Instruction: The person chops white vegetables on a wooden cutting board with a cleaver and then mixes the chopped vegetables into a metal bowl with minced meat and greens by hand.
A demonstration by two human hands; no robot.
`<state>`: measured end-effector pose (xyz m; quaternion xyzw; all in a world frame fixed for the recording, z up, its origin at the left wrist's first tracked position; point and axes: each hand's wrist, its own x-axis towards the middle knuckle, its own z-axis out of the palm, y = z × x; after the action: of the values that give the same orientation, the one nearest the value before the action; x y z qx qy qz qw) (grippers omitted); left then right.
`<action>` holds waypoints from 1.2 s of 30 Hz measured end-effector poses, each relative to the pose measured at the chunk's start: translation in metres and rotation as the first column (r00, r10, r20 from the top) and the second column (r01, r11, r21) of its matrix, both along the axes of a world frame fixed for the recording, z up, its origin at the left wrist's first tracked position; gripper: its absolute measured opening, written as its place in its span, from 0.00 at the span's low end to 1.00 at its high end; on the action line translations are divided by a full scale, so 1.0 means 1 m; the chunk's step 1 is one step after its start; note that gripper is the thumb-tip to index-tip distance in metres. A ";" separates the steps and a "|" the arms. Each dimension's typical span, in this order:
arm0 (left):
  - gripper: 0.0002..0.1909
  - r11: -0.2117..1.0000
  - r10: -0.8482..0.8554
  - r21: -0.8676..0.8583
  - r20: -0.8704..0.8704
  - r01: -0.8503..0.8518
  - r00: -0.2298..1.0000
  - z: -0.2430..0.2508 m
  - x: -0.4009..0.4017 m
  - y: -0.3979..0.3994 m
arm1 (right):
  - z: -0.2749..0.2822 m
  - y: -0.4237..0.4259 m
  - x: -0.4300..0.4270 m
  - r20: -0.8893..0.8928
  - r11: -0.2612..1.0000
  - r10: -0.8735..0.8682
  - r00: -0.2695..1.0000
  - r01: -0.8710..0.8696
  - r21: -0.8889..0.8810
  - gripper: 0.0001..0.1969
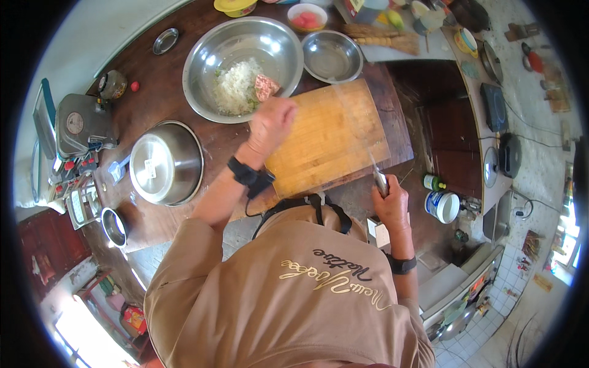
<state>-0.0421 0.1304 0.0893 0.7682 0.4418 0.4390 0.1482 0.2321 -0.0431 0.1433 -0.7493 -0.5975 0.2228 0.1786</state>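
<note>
My left hand (273, 120) is bent over the near rim of a large steel basin (195, 60), its fingers largely hidden from the camera. Just beyond it, a lump of raw minced meat (267, 87) lies against a pile of white shredded food (238, 88) with green bits in the basin. My right hand (391, 200) grips the handle of a knife (380, 178) near the right front of the wooden cutting board (326, 133). The blade points away from me, seen nearly edge-on. A few small scraps lie on the board.
Right of the basin stands a smaller steel bowl (332, 57), with a bowl of pink items (307, 18) behind. An upturned steel pot (158, 163), a glass jar (113, 85) and a small steel bowl (114, 227) stand left. A white bucket (441, 207) is at the right.
</note>
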 end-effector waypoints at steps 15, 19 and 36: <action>0.30 0.924 -0.381 -0.118 -0.269 0.363 0.885 0.036 0.027 -0.027 | 0.023 0.093 -0.082 0.404 0.870 0.358 0.842 -0.458 0.183 0.21; 0.27 0.954 -0.292 -0.054 -0.374 0.294 0.880 0.039 0.002 -0.004 | 0.035 0.098 -0.084 0.409 0.855 0.365 0.836 -0.475 0.207 0.24; 0.08 0.793 0.370 -0.403 -0.278 -0.457 0.887 -0.089 -0.113 0.085 | -0.010 0.077 0.101 -0.231 0.948 -0.304 0.924 0.317 0.017 0.11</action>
<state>-0.1552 0.2153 0.0007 0.6328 0.7018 0.2711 0.1833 0.3327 0.0336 0.1337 -0.7992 -0.4529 0.2590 0.2984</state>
